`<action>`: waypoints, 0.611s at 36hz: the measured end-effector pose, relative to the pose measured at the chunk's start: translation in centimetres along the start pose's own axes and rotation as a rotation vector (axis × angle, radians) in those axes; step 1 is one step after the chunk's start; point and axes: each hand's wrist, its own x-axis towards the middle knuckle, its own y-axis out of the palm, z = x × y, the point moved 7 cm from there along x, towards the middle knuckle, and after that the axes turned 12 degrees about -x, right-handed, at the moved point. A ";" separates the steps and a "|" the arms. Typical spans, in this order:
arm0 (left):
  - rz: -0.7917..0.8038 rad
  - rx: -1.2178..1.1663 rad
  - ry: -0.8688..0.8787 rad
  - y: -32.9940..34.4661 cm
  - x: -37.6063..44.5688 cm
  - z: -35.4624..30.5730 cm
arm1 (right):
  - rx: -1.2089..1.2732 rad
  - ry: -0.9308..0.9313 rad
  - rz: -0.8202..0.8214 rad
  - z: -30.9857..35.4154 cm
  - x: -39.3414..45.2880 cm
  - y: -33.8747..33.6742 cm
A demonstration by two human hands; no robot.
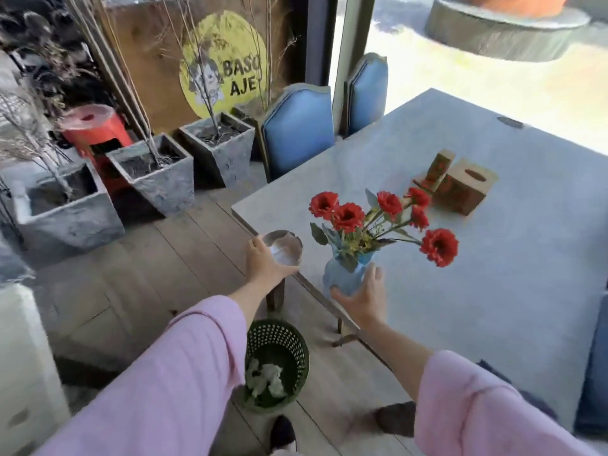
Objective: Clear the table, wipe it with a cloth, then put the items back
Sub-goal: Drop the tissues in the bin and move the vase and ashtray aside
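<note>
A grey table (493, 258) fills the right side of the view. At its near left edge stands a blue vase (345, 274) with red flowers (348, 217); my right hand (365, 297) is wrapped around the vase's lower body. My left hand (263, 261) holds a round silvery dish (284, 246) at the table's left corner. Farther back on the table lie a wooden tissue box (467, 189) and a small wooden block holder (437, 169).
A green perforated waste basket (292, 340) with crumpled paper stands on the wooden floor under my arms. Two blue chairs (299, 136) line the table's far side. Grey concrete planters (154, 176) and a red stool (95, 126) stand at the left.
</note>
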 end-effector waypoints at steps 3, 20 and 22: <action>0.062 0.025 0.010 1.4 3.6 0.7 | 0.014 0.011 0.028 0.8 2.2 2.0; 0.168 0.019 0.111 4.4 11.4 1.4 | 0.123 -0.198 -0.075 4.0 6.6 4.3; 0.183 0.021 0.106 4.2 10.7 1.3 | 0.091 -0.199 -0.054 3.9 6.4 4.4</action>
